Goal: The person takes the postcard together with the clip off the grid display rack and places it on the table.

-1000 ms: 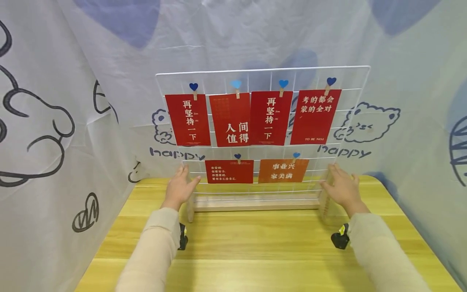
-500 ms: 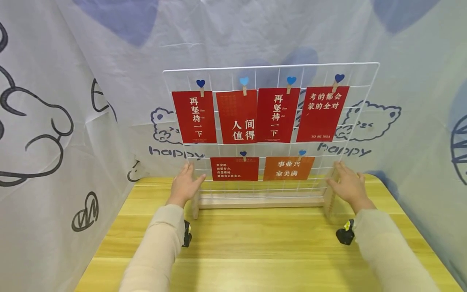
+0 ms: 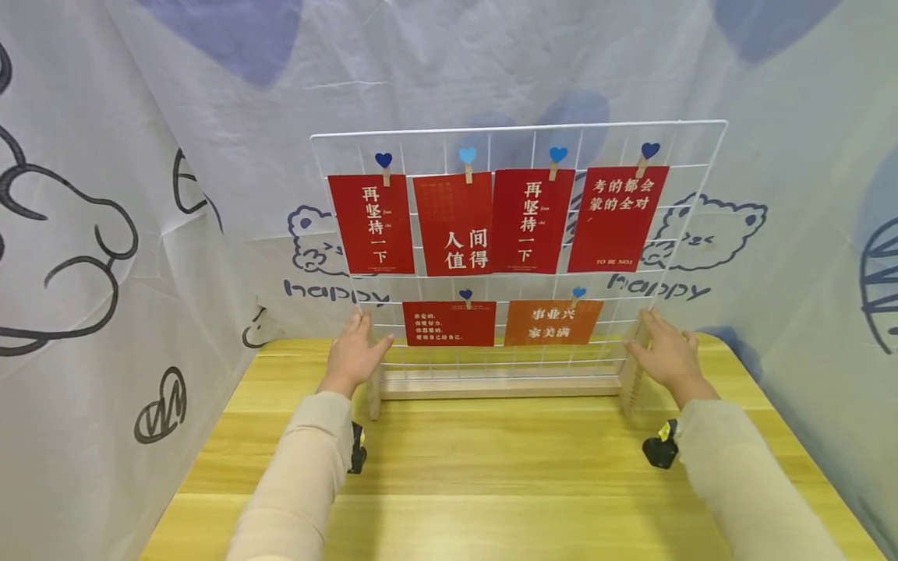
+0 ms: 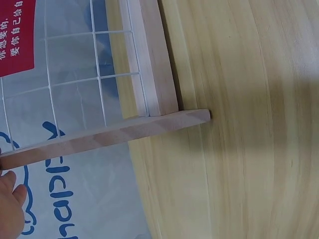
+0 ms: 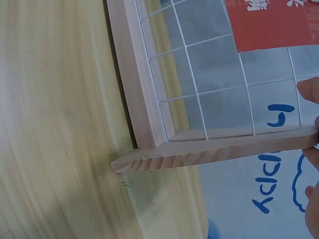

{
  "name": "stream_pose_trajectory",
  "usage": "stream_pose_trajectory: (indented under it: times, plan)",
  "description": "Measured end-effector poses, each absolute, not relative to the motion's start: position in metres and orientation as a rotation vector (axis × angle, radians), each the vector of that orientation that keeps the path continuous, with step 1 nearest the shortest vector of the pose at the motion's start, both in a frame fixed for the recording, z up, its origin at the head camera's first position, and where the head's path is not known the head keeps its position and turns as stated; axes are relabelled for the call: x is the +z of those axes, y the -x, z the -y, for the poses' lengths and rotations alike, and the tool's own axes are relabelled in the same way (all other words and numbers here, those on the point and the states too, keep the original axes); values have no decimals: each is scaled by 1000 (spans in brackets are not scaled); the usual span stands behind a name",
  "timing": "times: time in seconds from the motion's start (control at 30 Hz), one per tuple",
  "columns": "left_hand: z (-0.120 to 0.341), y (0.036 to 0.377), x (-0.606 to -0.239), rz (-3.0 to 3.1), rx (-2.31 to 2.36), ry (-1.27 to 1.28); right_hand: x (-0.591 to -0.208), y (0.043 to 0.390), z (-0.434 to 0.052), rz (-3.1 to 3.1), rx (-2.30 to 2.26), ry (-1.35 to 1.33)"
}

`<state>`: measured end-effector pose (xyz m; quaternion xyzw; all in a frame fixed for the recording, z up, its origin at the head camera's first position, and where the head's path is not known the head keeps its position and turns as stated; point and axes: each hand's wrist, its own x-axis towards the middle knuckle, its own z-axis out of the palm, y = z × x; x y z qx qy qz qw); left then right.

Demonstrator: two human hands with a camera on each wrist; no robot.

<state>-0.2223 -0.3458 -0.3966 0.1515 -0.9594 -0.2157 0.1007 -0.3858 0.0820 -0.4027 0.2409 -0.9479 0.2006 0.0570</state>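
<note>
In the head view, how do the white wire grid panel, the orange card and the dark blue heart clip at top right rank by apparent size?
1. White wire grid panel
2. Orange card
3. Dark blue heart clip

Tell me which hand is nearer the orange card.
Right. The right hand holds the rack's right end, a short way from the orange card; the left hand is at the far left end.
</note>
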Motion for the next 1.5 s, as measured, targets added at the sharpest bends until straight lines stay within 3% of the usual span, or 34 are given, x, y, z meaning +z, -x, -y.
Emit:
stream_pose_trajectory:
  times: [0.67, 1.5]
  plan:
    - [347, 217, -396, 2804, -768, -455, -401, 382, -82, 2908, 627, -762]
    - [350, 212, -361, 2673, -1073, -433, -392, 366, -68, 2778, 671, -818]
